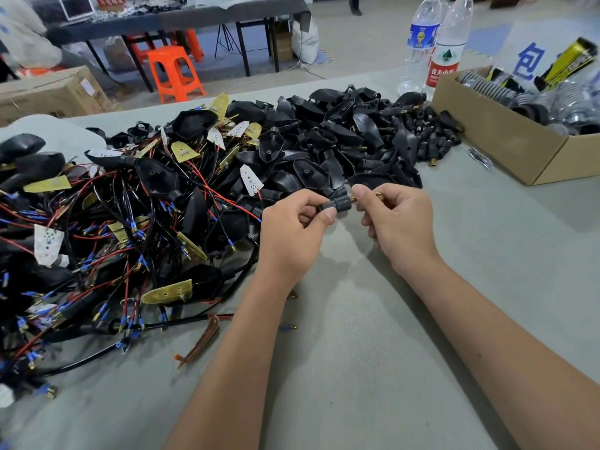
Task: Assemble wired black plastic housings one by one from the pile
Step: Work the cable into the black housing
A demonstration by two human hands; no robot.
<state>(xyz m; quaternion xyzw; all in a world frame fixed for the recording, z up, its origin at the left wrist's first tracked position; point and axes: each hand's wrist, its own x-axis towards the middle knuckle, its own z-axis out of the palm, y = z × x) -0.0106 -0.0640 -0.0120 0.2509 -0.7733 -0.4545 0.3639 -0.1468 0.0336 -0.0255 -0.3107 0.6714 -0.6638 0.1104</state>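
Your two bare forearms come in from the near edge of the grey table (341, 368) and meet above its middle.

Along the left edge sprawls a tangle of wired housings (107, 228), black shells with red and black wires, blue-capped ends and small yellowish and white boards. An orange-brown strip (201, 341) lies loose on the cloth just beside that tangle. Further right, toward the far edge, sits a heap of bare black shells (341, 141). At the far right corner stands an open cardboard box (500, 138) with ribbed dark parts inside, and two clear water bottles (435, 43) rise beside it. Beyond the table you can see an orange stool (173, 74), a dark workbench and a brown carton on the floor.

Your left hand (289, 232) has its fingers curled, thumb and forefinger pinching the ribbed black stem of one housing (337, 203), which is lifted off the table just in front of the shell heap. Its wider shell end points away from you. A brass screw (376, 196) sticks out of the stem to the right, and your right hand (399, 222) pinches it between thumb and forefinger, the other fingers folded beneath. Both wrists are bent inward, knuckles up.
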